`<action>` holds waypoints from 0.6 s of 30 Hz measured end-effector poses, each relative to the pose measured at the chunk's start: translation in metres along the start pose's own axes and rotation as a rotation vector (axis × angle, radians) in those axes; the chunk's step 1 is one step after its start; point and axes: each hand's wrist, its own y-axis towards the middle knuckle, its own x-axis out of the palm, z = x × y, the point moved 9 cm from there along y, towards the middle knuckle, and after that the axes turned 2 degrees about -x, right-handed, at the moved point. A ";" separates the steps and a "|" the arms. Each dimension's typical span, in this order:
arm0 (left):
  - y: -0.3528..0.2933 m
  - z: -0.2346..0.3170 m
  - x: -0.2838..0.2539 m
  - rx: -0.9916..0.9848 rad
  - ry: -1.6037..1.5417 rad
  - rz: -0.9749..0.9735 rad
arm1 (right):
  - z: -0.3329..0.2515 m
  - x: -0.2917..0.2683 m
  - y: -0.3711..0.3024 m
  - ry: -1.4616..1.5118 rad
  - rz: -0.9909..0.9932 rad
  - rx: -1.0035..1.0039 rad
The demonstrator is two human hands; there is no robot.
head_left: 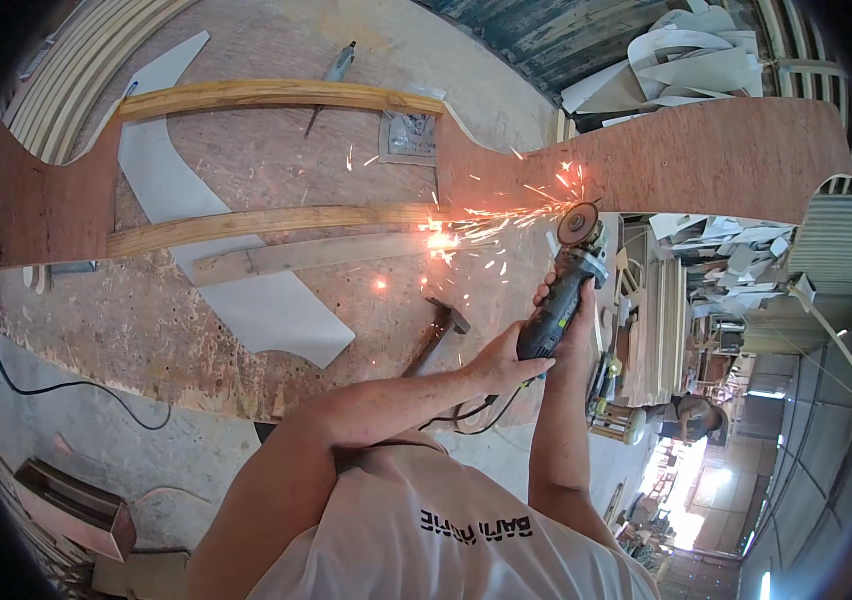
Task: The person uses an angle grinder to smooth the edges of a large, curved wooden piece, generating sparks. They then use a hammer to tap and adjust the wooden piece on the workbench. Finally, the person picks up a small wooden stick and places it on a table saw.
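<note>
My left hand [506, 362] is wrapped around the rear of a dark angle grinder [550, 318]. Further forward, my right hand [574, 325] grips its body near the head. The grinder's round disc [578, 224] is at the lower edge of a shaped reddish plywood panel [686, 165]. Bright orange sparks stream left from the disc along the panel edge. Two curved wooden strips, an upper one [276, 95] and a lower one [286, 218], link this panel to another plywood panel [56, 205] at the left. The exact contact point is hard to make out in the glare.
A hammer [438, 332], a white curved template [266, 310] and a loose wooden strip [316, 257] lie on the worn worktable [126, 330]. A small power tool [340, 66] lies beyond the frame. Cut white sheets [696, 60] are piled far right; a person [691, 417] is in the background.
</note>
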 end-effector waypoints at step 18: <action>-0.001 0.016 0.008 0.041 -0.016 0.021 | -0.021 0.013 -0.006 -0.071 0.034 -0.074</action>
